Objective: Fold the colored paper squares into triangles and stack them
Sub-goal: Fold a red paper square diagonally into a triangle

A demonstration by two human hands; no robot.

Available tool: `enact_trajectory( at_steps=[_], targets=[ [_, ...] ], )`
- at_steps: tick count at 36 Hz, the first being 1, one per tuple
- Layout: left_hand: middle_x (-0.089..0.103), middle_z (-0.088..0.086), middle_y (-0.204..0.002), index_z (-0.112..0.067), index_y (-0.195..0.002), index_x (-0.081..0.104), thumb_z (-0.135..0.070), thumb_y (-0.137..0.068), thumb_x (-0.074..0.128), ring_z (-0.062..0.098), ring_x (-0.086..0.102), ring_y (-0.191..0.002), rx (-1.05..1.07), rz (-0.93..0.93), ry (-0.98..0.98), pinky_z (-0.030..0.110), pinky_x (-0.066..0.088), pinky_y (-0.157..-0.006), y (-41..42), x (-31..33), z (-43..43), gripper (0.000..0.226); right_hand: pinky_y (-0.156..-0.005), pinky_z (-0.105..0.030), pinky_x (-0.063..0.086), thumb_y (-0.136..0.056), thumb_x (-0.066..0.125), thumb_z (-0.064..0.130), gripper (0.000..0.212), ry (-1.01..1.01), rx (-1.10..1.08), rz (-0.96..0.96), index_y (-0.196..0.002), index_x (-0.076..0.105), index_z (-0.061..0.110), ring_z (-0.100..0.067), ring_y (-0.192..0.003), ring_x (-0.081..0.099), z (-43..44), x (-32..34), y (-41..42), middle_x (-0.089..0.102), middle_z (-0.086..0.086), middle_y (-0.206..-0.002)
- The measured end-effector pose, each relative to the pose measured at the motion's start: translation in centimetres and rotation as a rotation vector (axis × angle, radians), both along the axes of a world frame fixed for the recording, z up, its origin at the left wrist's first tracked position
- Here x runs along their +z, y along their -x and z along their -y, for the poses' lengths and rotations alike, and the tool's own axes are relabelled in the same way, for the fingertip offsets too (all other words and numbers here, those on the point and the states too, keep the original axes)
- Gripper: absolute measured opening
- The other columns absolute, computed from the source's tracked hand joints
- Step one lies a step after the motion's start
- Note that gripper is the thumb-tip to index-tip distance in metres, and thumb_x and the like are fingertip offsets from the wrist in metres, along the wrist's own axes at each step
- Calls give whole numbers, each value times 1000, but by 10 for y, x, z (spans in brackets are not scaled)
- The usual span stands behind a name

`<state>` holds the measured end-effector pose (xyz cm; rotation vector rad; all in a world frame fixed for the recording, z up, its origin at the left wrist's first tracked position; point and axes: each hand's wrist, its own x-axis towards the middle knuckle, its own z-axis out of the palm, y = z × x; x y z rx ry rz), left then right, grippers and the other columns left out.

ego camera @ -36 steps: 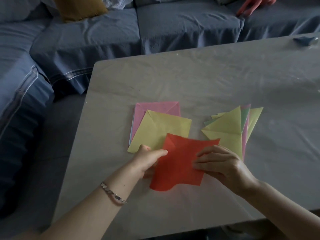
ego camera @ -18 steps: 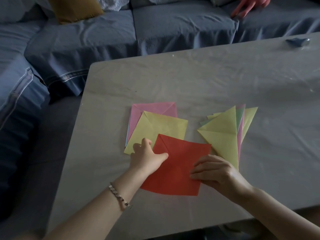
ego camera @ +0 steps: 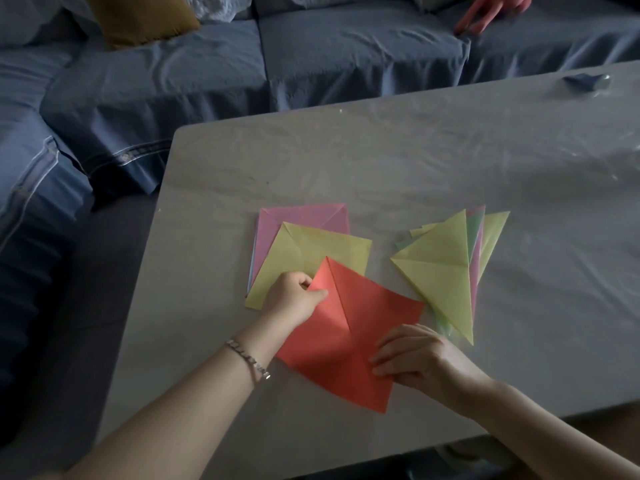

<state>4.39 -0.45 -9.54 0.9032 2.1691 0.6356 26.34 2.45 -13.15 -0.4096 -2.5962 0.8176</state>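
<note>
One red square, diagonally creased, lies unfolded; left grip pinches its corner, right grip presses it open-fingered.

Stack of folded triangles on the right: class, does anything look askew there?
Yes. The triangle stack is fanned, not squared: green, pink and yellow edges poke out beyond the top yellow triangle.
</note>
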Motion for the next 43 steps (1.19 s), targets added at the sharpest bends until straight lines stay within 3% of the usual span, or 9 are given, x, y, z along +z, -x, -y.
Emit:
enact_trajectory(
  at_steps=[9,13,16,19,22,25,28,32,43],
  targets=[
    [57,-2,-71,-18,-77,57,-2,-76,61,14,50,-61,99,159,-78,22,37,-52,4,7,-12,17,-91,-18,42,-87,53,41,25,-48,81,99,-92,72,26,2,-101,57,1,16,1,69,17,-97],
    [61,-5,-78,-22,-83,62,-3,-80,57,8,55,-68,9,163,-203,16,42,-58,3,19,-6,19,-93,-12,40,-92,45,48,32,94,-79,-57,-96,70,28,5,-107,52,-5,34,9,62,17,-111],
    [63,-10,-76,-27,-78,63,-5,-82,58,8,58,-72,-114,106,-309,18,45,-66,-1,28,5,23,-92,-11,37,-82,59,50,17,260,-345,-123,-82,69,36,10,-114,42,-15,51,19,44,30,-122],
    [62,-15,-73,-37,-74,62,-5,-84,60,3,58,-68,-209,134,-346,16,45,-67,-6,37,17,34,-86,-2,34,-78,71,25,16,460,-493,-115,-70,65,37,10,-102,49,-25,67,31,51,27,-113],
    [63,-17,-68,-34,-75,64,-2,-84,57,-4,56,-62,-253,178,-323,12,43,-62,-11,45,27,34,-70,1,38,-77,71,18,20,568,-509,-109,-68,66,35,12,-75,57,-32,77,38,66,28,-78],
    [68,-9,-74,-27,-78,67,-6,-86,53,5,59,-67,-231,198,-311,17,46,-65,-15,51,32,27,-57,-2,39,-76,72,15,21,624,-553,-130,-64,66,31,13,-54,54,-28,78,43,62,26,-55],
    [59,14,-66,-4,-73,63,-26,-90,52,11,48,-61,-194,181,-374,27,40,-63,-19,55,33,30,-57,-5,41,-75,74,16,25,659,-606,-172,-60,67,35,9,-52,55,-23,79,46,64,21,-56],
    [65,-16,-71,-16,-81,70,-30,-86,60,-3,60,-69,-131,88,-529,9,42,-67,-28,66,35,18,-60,-10,45,-73,74,14,24,736,-649,-221,-59,69,32,3,-56,58,-14,86,45,68,13,-61],
    [64,-23,-74,-18,-86,74,-20,-76,73,-6,62,-76,-67,-78,-598,2,41,-65,-37,80,39,9,-59,-9,48,-72,74,11,15,803,-682,-300,-68,71,24,2,-57,61,-3,106,45,70,10,-63]
  ],
)
